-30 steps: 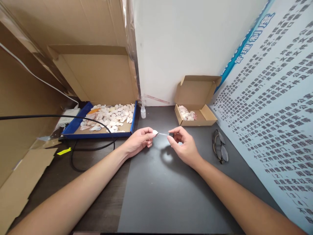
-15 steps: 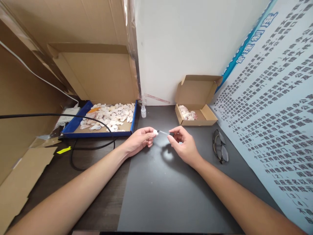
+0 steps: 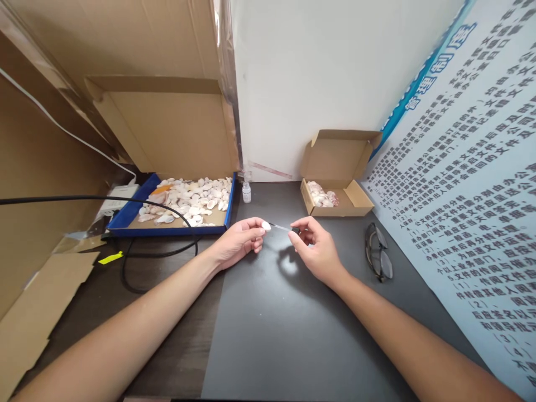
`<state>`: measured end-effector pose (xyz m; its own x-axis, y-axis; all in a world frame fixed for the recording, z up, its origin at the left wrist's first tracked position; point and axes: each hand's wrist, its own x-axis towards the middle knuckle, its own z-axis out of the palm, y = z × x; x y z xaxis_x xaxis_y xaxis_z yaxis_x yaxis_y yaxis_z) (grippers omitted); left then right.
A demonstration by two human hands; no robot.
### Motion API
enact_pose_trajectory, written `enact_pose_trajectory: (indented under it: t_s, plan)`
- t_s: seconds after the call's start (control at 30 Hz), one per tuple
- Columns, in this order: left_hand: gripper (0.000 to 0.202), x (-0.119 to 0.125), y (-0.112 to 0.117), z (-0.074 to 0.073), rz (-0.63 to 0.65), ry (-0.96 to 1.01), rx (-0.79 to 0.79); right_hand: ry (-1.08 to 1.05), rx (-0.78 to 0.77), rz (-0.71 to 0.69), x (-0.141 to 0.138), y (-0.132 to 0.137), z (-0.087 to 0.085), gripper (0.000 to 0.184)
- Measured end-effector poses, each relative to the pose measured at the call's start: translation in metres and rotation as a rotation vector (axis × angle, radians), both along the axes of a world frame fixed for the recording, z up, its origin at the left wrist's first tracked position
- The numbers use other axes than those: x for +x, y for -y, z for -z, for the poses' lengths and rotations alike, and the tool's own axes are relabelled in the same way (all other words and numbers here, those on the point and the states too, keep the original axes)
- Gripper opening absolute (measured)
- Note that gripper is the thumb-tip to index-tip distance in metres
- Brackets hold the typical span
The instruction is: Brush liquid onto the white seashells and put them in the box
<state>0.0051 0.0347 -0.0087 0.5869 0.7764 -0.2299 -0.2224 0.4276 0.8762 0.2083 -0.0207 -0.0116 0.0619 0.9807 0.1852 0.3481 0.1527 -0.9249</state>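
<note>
My left hand (image 3: 242,243) pinches a small white seashell (image 3: 266,226) between thumb and fingertips, above the dark mat. From the other side my right hand (image 3: 315,245) grips the black cap of a small brush applicator (image 3: 281,227), its thin clear stem pointing left. The dark tip of the brush reaches the shell's edge; whether it touches cannot be made out. A small clear bottle (image 3: 247,194) with a pale label stands upright behind the hands. Many pale shells (image 3: 201,196) lie in the blue-edged box (image 3: 167,230) at the left back.
A small open cardboard box (image 3: 341,211) with shells in its left part stands at the right back. Folded eyeglasses (image 3: 379,254) lie right of my right hand. A black cable (image 3: 159,254) loops over the table at left, near a yellow tag (image 3: 111,258).
Both hands stay almost in place. The white shell has turned slightly in my left fingers, and the brush tip has shifted a little at its edge.
</note>
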Motion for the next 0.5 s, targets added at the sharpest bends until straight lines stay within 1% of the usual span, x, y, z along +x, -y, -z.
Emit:
enact_pose_trajectory:
  t_s: [0.17, 0.3, 0.43, 0.5]
  plan:
    - [0.028, 0.0007, 0.0003, 0.0005, -0.013, -0.006, 0.010, -0.014, 0.002, -0.065, -0.0001, 0.0008, -0.0027, 0.025]
    - [0.028, 0.0013, 0.0007, 0.0002, -0.019, -0.017, 0.024, 0.003, -0.008, -0.014, 0.0007, 0.0003, -0.0028, 0.025]
    - [0.029, 0.0010, 0.0008, 0.0003, -0.014, -0.022, 0.025, -0.005, 0.032, -0.058, 0.0015, -0.0008, -0.0038, 0.024]
    - [0.028, 0.0008, 0.0007, 0.0005, -0.010, -0.022, 0.028, 0.036, 0.042, -0.031, 0.0017, -0.0011, -0.0043, 0.022]
